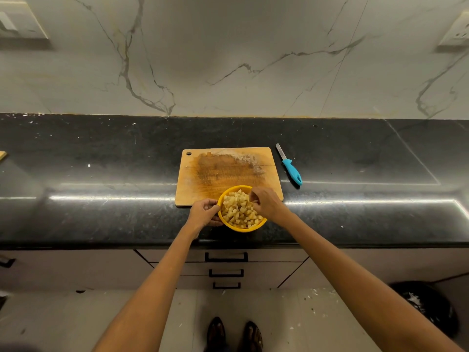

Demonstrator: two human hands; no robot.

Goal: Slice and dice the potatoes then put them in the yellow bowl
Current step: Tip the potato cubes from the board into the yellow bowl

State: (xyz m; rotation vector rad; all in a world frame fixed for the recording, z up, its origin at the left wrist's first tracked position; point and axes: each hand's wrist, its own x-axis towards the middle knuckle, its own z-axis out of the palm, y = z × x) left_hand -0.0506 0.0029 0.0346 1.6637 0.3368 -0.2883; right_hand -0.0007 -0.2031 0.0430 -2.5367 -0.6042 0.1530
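Note:
A yellow bowl [229, 225] filled with diced potato pieces [239, 210] sits at the near edge of a wooden cutting board [228, 171] on the black counter. My left hand [205, 212] grips the bowl's left rim, thumb over the edge. My right hand [265, 203] hovers over the bowl's right side with fingers curled downward above the potato pieces; whether it pinches any pieces is hidden. The board carries only starchy smears and small scraps near its far edge. A knife with a blue handle [292, 170] lies on the counter to the right of the board.
The black stone counter [101, 174] runs left to right with a marble wall behind. Drawers with black handles [226, 257] are below the counter edge. A dark bin [429, 306] stands on the floor at right. A wooden corner [2, 155] shows at far left.

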